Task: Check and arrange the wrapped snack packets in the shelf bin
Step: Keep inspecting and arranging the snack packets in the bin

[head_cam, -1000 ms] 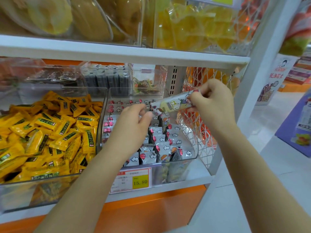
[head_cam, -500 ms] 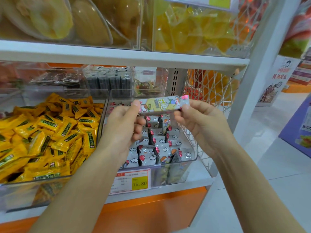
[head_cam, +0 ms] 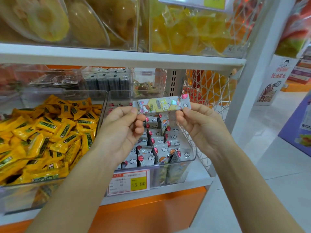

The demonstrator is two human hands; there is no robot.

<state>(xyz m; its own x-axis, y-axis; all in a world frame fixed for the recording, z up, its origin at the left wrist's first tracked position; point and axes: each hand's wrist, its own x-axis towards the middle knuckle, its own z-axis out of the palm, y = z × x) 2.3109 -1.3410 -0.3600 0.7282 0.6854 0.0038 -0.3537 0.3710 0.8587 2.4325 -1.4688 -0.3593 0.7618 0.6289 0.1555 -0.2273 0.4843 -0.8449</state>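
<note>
— While the shelf (head_cam: 200, 174) carries that clear bin (head_cam: 193, 158) at its right end, where's the packet (head_cam: 164, 105)?
— Level above the bin. Left hand (head_cam: 121, 130) and right hand (head_cam: 202, 125) pinch its crimped ends, fingers (head_cam: 186, 112) clamped. Looks light, crinkly, slippery; I'd grip those ends.

Bright, even light; glare on upper bins (head_cam: 104, 22); edges bowed, slightly soft; faint shadows.
</note>
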